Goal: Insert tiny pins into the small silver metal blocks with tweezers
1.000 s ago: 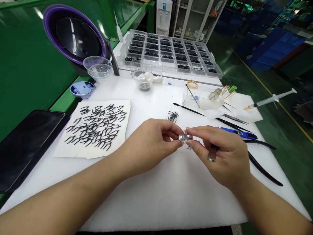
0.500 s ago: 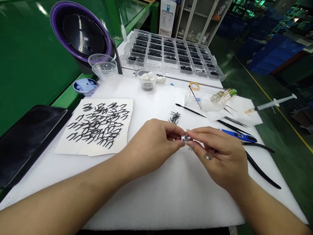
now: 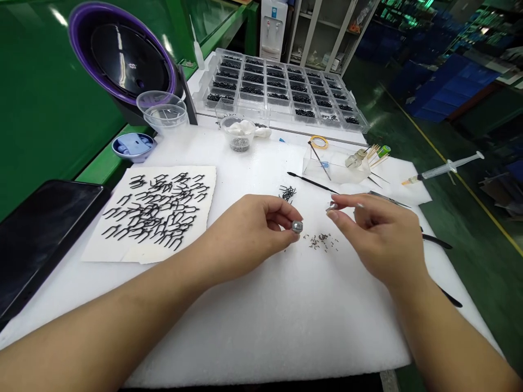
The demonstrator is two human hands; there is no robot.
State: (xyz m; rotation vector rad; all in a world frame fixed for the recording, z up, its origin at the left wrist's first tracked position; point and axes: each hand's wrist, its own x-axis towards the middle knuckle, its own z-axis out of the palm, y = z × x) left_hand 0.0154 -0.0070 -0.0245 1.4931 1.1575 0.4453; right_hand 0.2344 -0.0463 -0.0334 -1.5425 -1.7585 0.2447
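Between the thumb and fingers of my left hand (image 3: 265,234) is a small squarish silver metal piece (image 3: 297,226). My right hand (image 3: 376,234), a short way to the right, pinches a smaller silver piece (image 3: 331,206) between thumb and forefinger. Too little of either shows to tell its exact kind. Below the gap between the hands, tiny brownish bits (image 3: 322,240) lie scattered on the white foam surface (image 3: 278,332). Just beyond my left hand sits a small heap of black wire pieces (image 3: 287,193).
At left, white paper (image 3: 102,245) carries many forked black wire pieces. A compartment case (image 3: 281,87) of black parts stands behind. Tweezers (image 3: 390,198), a black stick tool (image 3: 311,182) and a syringe (image 3: 445,169) lie right. A dark tablet-like panel (image 3: 44,234) borders the left.
My hands have moved apart, the silver piece staying in the left and a smaller silver piece coming away in the right. The brownish bits between them now show.
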